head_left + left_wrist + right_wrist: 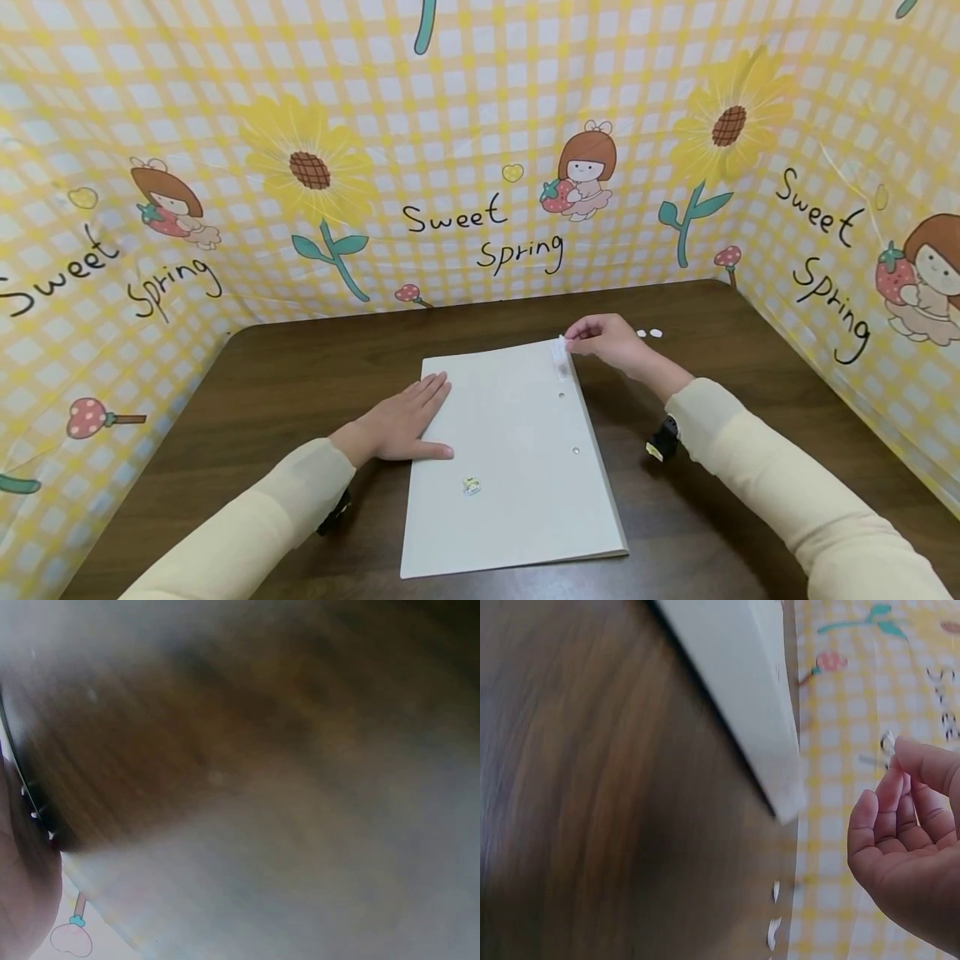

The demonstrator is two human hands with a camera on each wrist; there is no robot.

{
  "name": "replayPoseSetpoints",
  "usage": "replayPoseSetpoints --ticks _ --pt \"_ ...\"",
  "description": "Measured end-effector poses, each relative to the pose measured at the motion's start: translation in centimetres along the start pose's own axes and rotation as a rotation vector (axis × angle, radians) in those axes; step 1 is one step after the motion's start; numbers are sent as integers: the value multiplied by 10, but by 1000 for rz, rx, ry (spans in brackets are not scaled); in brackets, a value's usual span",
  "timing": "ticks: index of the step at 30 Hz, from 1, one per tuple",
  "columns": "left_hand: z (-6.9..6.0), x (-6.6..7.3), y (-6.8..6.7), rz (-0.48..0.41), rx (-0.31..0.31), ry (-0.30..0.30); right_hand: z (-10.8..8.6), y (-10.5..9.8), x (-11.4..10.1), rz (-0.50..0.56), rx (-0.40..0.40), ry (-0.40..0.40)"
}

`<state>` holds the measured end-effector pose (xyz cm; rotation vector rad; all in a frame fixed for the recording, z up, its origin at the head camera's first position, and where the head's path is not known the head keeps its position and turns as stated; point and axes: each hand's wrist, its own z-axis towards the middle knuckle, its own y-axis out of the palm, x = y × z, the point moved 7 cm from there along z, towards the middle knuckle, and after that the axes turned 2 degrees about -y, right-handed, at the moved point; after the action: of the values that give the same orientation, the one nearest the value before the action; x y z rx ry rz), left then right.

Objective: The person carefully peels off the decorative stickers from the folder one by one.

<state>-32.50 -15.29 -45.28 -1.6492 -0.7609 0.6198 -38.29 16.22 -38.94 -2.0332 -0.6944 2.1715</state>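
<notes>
On the brown table [247, 442] lies a white folder [517, 467], the left hand [405, 422] spread flat, unclenched, on its left edge, the right hand [611, 342] at its far right corner pinching a white piece [889, 742], a sticker [471, 486] near left, and white scraps [656, 333] farther right.

Tabletop [285, 375] noted as dark brown, wood-grained, far corners rounded. A flat off-white folder [517, 467] is laid directly on it, placed slightly askew, long sides running near to far, some thickness shown along the right edge. Two small white scraps [656, 333] are found on the wood beyond its far right corner, close together.
</notes>
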Motion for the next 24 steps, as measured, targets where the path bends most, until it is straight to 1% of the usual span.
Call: replayPoseSetpoints --ticks 8,13,17,24 --pt "0 0 0 5 -11 -8 -3 -42 23 -16 77 43" --pt "-1 1 -3 8 -11 -9 -4 -67 35 -10 113 50" --pt "-2 2 -5 4 -7 -5 -7 -85 45 -20 156 63" --pt "-3 2 -4 -4 -7 -3 -14 -113 64 -42 233 108"
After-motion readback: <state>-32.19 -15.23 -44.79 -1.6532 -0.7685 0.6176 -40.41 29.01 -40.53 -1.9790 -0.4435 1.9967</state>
